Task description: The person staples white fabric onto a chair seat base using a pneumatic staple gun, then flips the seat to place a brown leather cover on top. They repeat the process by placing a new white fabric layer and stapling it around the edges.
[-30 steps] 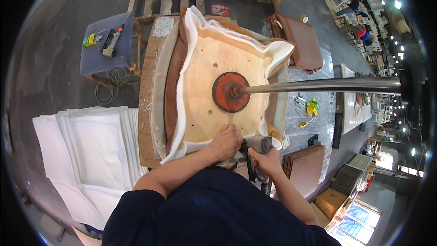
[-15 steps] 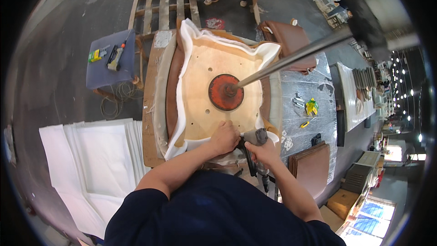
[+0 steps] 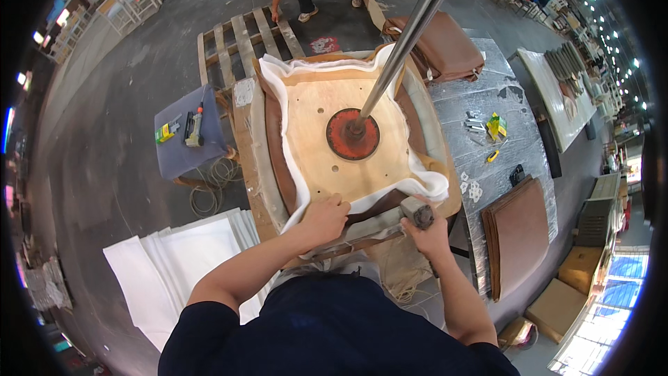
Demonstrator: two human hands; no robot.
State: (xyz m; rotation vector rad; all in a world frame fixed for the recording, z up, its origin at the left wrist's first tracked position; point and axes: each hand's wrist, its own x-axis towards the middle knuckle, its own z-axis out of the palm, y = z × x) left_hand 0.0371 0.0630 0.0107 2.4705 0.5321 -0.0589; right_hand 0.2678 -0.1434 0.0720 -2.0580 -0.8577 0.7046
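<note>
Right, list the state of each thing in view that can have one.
Seat board: underside up, pinned by the press pole.
Foam: wrapped up over the board's edges.
Left hand: flat on the near edge.
Right hand: shut on the staple gun.
Brown panels: stacked flat.

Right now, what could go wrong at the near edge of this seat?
The left hand presses the white padding close beside the tool gripped in the right hand, so fingers could get hit. The brown cover looks bunched there and might be fixed wrinkled.
</note>
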